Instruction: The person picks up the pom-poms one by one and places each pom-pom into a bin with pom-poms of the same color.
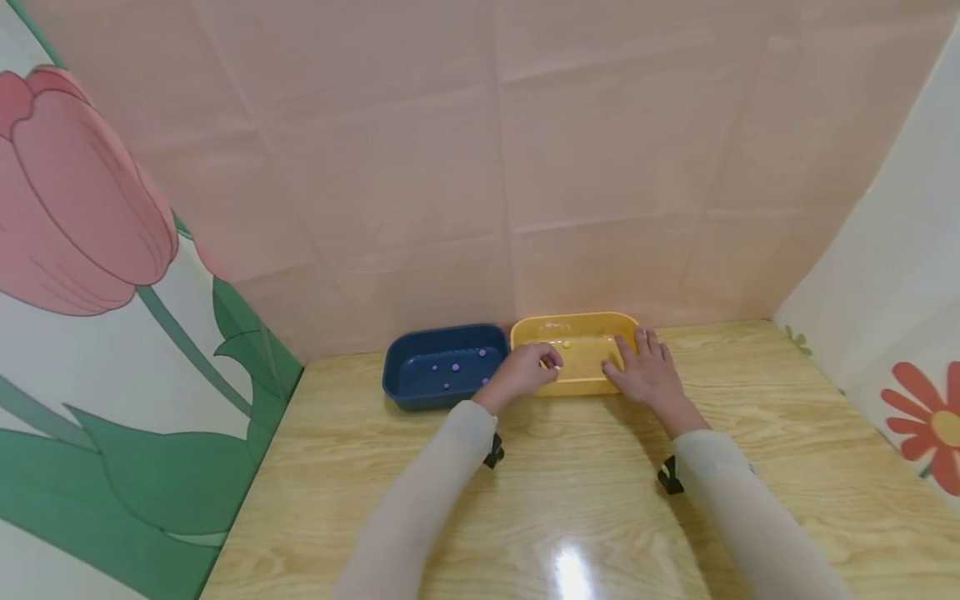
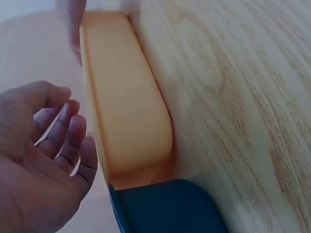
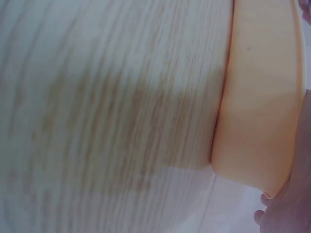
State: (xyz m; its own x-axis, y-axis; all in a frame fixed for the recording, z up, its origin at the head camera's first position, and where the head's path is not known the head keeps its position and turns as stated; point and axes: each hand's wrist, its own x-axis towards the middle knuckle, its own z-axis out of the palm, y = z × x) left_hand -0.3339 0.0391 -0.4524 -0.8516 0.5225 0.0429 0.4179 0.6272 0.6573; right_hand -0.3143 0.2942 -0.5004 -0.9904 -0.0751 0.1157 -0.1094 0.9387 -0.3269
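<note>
A yellow tray (image 1: 577,387) stands against the backdrop, with a small yellow bead (image 1: 567,344) on its floor. Over the tray's left end hovers my left hand (image 1: 522,370), its fingers loosely bent; in the left wrist view nothing shows between the thumb and fingers of the left hand (image 2: 46,150). My right hand (image 1: 645,375) lies at the tray's right end with fingers spread, the thumb side reaching over the inside. Only part of the right hand (image 3: 286,208) shows beside the yellow wall in the right wrist view.
Left of the yellow tray, and close beside it, sits a dark blue tray (image 1: 420,400) holding several small purple beads (image 1: 456,367). Both stand on a wood-grain table (image 1: 585,500). A pink backdrop (image 1: 420,167) rises right behind them, with flower-printed panels at the sides.
</note>
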